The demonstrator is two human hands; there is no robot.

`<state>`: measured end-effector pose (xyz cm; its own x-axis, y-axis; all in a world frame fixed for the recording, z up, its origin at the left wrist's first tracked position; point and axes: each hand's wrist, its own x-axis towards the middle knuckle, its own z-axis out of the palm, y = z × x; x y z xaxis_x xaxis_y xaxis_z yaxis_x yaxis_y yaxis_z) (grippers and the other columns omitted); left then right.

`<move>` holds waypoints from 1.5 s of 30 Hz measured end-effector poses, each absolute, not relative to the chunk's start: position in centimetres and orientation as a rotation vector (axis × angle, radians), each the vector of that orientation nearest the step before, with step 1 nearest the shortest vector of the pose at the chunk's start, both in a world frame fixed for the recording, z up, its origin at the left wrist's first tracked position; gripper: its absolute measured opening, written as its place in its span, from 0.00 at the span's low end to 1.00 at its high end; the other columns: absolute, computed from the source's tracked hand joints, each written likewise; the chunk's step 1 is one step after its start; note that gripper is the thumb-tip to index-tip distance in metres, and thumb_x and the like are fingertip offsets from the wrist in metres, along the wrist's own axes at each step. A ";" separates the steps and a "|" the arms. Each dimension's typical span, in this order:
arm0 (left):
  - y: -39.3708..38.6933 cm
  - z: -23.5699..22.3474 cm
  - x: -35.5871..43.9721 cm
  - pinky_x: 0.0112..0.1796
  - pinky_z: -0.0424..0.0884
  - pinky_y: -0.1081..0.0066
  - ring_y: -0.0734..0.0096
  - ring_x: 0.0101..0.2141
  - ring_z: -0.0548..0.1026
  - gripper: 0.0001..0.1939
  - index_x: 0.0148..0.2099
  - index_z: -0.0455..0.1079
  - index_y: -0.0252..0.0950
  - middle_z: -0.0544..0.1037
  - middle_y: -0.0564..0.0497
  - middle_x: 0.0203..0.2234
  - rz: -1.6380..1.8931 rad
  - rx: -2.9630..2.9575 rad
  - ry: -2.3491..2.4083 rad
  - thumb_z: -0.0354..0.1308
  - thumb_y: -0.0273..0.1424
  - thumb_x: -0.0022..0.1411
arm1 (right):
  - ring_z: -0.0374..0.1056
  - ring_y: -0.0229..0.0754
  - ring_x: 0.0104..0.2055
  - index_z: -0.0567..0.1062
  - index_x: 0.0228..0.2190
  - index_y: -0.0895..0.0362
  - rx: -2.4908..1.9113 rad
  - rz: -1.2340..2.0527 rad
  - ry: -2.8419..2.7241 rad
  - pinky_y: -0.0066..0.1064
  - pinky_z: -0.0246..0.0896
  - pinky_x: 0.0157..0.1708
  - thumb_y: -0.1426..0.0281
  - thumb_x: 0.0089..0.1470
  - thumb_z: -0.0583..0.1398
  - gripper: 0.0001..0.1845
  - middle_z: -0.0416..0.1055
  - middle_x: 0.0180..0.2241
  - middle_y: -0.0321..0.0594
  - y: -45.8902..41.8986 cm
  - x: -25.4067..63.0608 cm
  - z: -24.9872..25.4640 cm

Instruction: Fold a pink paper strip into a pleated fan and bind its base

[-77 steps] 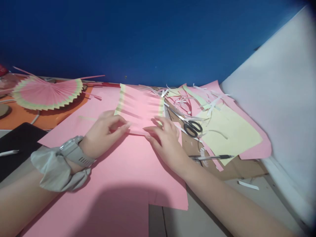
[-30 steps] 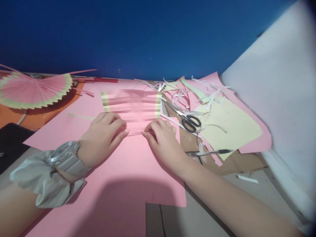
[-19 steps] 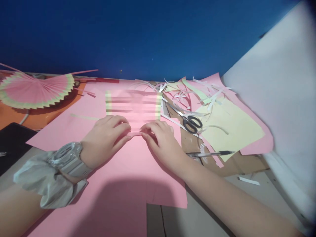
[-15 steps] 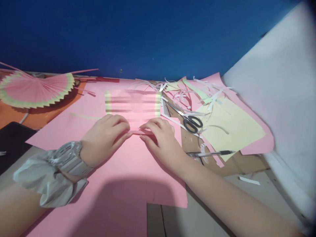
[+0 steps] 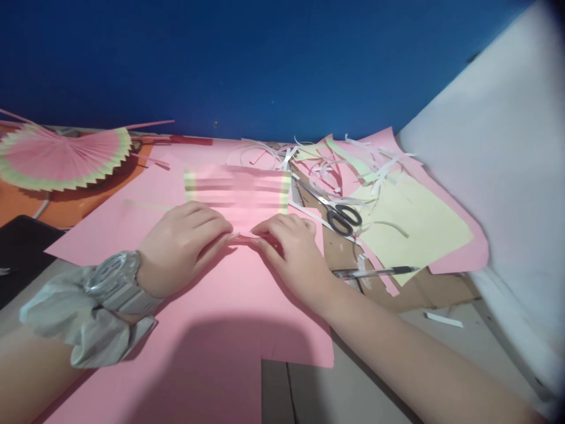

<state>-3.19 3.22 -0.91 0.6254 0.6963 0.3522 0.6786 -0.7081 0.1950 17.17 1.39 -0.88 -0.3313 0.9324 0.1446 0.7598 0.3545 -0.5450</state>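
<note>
A pleated pink paper (image 5: 238, 191) with pale yellow-green side strips lies on a large pink sheet (image 5: 212, 306). My left hand (image 5: 185, 244), with a watch and a grey scrunchie on the wrist, pinches the pleated paper's near edge with fingers pressed together. My right hand (image 5: 291, 244) pinches the same edge just to the right, fingertips almost meeting the left hand's. The near fold is partly hidden under my fingers.
Black-handled scissors (image 5: 339, 218) and a pen (image 5: 375, 271) lie right of my right hand. Beyond them are a yellow sheet (image 5: 410, 227) and white paper strips (image 5: 353, 165). A finished pink paper fan (image 5: 62, 159) lies far left. A white board (image 5: 498, 176) leans at right.
The pleated paper has turned square to me and come nearer. My hands have slid together along its near edge until their fingertips almost touch.
</note>
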 end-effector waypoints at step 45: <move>2.3 8.3 -6.0 0.16 0.57 0.80 0.81 0.16 0.58 0.19 0.23 0.58 0.37 0.60 0.58 0.16 -0.142 2.208 0.763 0.47 0.42 0.63 | 0.49 0.30 0.21 0.67 0.29 0.55 -0.948 1.941 -2.109 0.24 0.45 0.22 0.63 0.53 0.57 0.08 0.55 0.20 0.27 0.5 17.9 6.0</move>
<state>-5.99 2.29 8.27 0.8137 0.4777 -0.3313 0.5650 -0.5156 0.6441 17.87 0.48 5.97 -0.7961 0.5158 -0.3165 0.3580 -0.0203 -0.9335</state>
